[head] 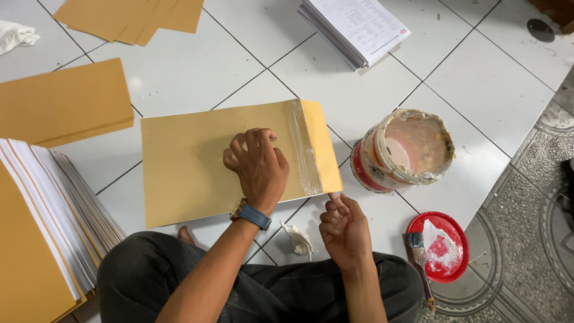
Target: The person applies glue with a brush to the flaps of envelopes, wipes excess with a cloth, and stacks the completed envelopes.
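1. An envelope [197, 167] lies on the floor [490, 101] before the person's knees.
2. The left hand [257, 164] rests on the envelope, left of its flap [320, 146].
3. The right hand [345, 227] touches the flap's near corner.
4. A rag [299, 240] lies on the floor between the two hands.
5. A bucket [402, 151] stands just right of the envelope.
6. A lid [439, 245] lies nearer than the bucket, with a brush [418, 263] resting at its left edge.
7. A stack of papers [356, 27] lies beyond the bucket.
8. More envelopes [63, 101] lie at the left, further ones [131, 18] behind them, and a pile [42, 227] at the near left.
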